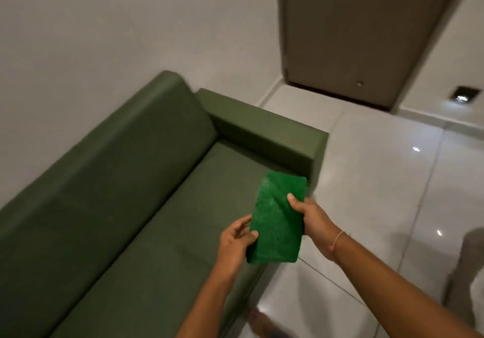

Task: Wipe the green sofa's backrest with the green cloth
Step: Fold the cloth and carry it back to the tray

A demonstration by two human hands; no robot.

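green cloth (pixel 277 219) folded, lower centre of frame, I've got both hands on it, left hand (pixel 237 243) pinching its left edge, right hand (pixel 311 222) gripping its right side, green sofa (pixel 146 206) filling the left, backrest (pixel 110 164) untouched

A plain pale wall (pixel 104 28) runs along the left, meeting a brown door (pixel 361 28) set in the far corner. The floor (pixel 379 170) is glossy pale tile with thin grout lines, catching small bright reflections, and a small recessed light (pixel 462 96) glows low on the right-hand wall.
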